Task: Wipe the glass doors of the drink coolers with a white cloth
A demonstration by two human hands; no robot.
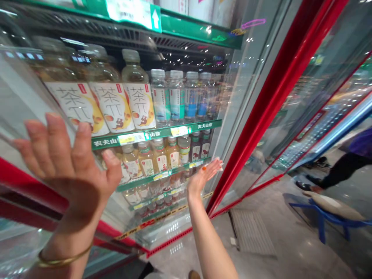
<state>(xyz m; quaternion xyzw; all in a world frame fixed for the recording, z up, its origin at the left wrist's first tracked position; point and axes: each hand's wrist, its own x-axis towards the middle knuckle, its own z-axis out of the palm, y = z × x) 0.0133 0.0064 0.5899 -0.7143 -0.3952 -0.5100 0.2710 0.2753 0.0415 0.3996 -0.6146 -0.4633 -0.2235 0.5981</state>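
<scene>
My left hand [72,159] is raised, fingers spread, in front of a glass-fronted drinks cooler, with nothing in it. A brass-coloured bangle [65,262] circles that wrist. My right hand [203,176] reaches out with its fingers stretched, close to the red door frame [261,116]; a small orange spot shows on it. Something pale is at its fingertips, too small to make out. Behind the glass, large tea bottles [112,106] with white labels stand beside smaller clear-capped bottles [177,97]. Lower down sit rows of small drink bottles [147,161]. Whether either hand touches the glass I cannot tell.
Green shelf strips [159,135] carry price tags. To the right are a blue-legged stand [321,223] with a pale sack [337,205], a grey ribbed mat [252,232] on the floor, and another person's dark-trousered leg [337,170]. More red-framed glass doors line the right side.
</scene>
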